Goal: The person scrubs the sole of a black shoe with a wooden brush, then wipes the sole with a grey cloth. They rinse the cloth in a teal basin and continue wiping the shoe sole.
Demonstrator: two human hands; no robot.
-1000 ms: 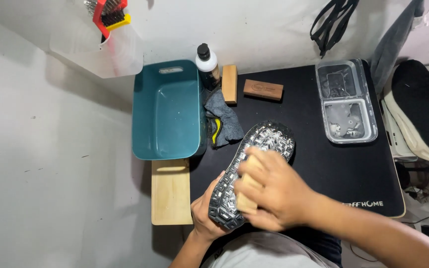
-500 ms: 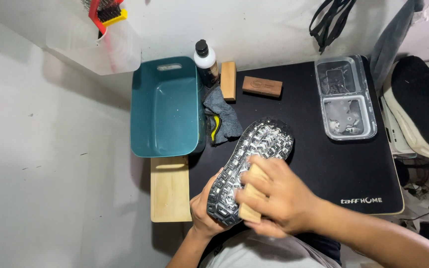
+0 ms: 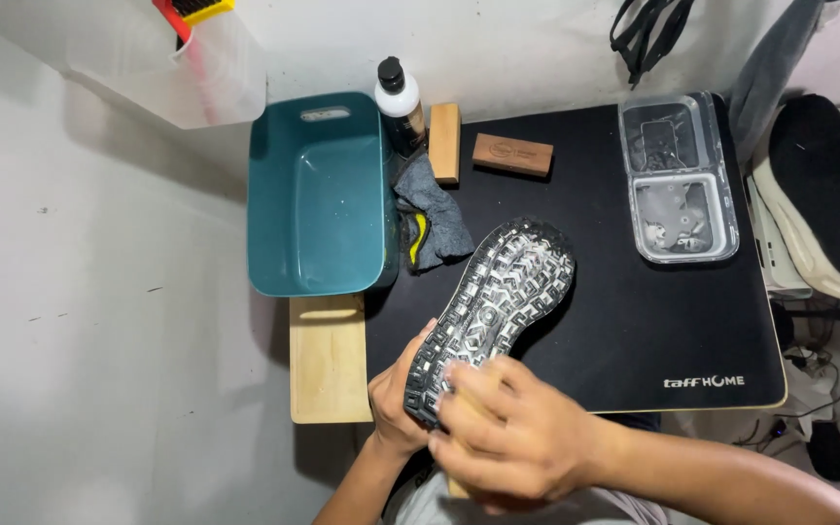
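A shoe (image 3: 503,301) lies sole-up over the black mat (image 3: 634,321), its dark tread covered in white foam. My left hand (image 3: 393,399) grips the shoe's heel end from underneath. My right hand (image 3: 512,437) is closed around a wooden-handled brush (image 3: 459,484), mostly hidden under my fingers, pressed against the heel part of the sole.
A teal tub (image 3: 318,204) with water stands at the left, beside a dark-capped bottle (image 3: 399,102), a grey cloth (image 3: 435,224) and two wooden brushes (image 3: 511,156). A clear two-part tray (image 3: 678,180) sits at the right. A wooden board (image 3: 328,360) lies below the tub.
My right hand with the brush has slid down the sole from the middle towards the heel end. The shoe stays in my left hand.
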